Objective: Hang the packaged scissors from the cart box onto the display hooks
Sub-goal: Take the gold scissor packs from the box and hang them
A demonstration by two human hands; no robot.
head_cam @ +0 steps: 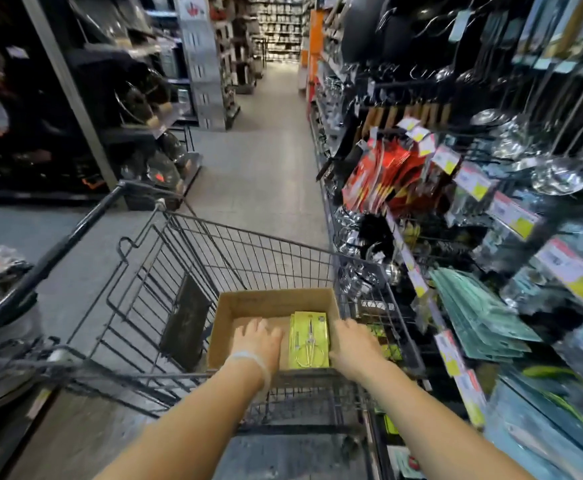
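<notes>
Flanking scissors pack (309, 340) in box (248, 303), both hands

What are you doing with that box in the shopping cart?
A person is reaching both hands into a cardboard box that sits in a wire shopping cart. The left hand lies flat on the bare box floor. The right hand is at the right edge of a small stack of yellow-green scissors packs lying flat in the box. Nothing is lifted yet. To the right, the display hooks are crowded with hanging kitchen tools.
</notes>
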